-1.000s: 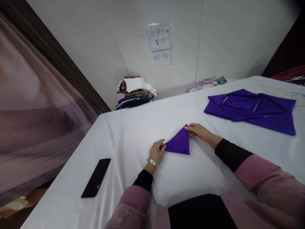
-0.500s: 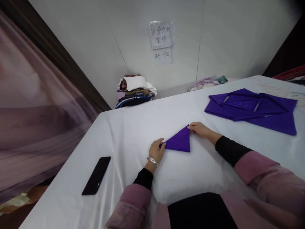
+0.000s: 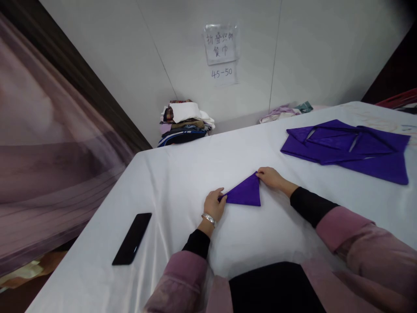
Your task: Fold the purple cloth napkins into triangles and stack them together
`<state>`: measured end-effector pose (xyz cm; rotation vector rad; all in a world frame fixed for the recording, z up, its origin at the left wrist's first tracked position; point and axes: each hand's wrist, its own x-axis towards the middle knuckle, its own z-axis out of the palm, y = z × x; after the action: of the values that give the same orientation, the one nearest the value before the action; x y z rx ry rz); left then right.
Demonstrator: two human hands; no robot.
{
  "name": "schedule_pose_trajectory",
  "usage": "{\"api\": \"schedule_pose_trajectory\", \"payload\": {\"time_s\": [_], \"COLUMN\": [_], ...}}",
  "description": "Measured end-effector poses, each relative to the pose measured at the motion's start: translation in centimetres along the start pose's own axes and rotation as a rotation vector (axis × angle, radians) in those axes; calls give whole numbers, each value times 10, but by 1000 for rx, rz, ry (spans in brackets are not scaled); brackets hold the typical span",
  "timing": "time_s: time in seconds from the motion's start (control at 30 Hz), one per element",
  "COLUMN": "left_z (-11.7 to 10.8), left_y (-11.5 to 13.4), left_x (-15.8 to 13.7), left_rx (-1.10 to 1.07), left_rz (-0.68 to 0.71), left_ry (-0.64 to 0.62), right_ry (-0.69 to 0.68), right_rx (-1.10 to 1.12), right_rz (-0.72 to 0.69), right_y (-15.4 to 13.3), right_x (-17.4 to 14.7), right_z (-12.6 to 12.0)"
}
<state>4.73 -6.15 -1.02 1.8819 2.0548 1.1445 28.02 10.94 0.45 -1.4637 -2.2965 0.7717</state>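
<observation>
A purple cloth napkin (image 3: 246, 191), folded into a small triangle, lies on the white-covered table (image 3: 182, 174) in front of me. My left hand (image 3: 215, 203), with a silver bangle at the wrist, pinches the triangle's left corner between thumb and fingers. At the upper right corner, my right hand (image 3: 269, 177) has the tip between thumb and forefinger. The third corner, at the lower right, lies free on the cloth.
More purple napkins (image 3: 345, 148) lie overlapping at the right. A black phone (image 3: 132, 239) rests at the left. Stacked folded clothes (image 3: 185, 124) stand beyond the far edge, near a wall sign (image 3: 220, 45). A pinkish curtain (image 3: 48, 143) hangs at the left.
Both hands stay at the same two corners of the napkin. My right forearm has shifted slightly left, and the view has moved a little.
</observation>
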Motion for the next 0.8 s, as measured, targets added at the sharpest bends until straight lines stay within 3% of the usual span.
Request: {"api": "schedule_pose_trajectory", "payload": {"time_s": [0.37, 0.53, 0.67, 0.8], "left_z": [-1, -5, -1, 17], "left_y": [0, 9, 35, 62], "left_x": [0, 5, 14, 21], "left_rx": [31, 106, 144, 209], "left_rz": [43, 128, 248, 373], "left_ry": [3, -26, -126, -332], "right_ry": [24, 31, 37, 35], "right_rx": [-92, -102, -105, -113], "right_rz": [48, 63, 66, 51], "right_y": [-2, -6, -8, -9], "right_x": [-3, -5, -7, -7], "right_z": [0, 0, -1, -3]}}
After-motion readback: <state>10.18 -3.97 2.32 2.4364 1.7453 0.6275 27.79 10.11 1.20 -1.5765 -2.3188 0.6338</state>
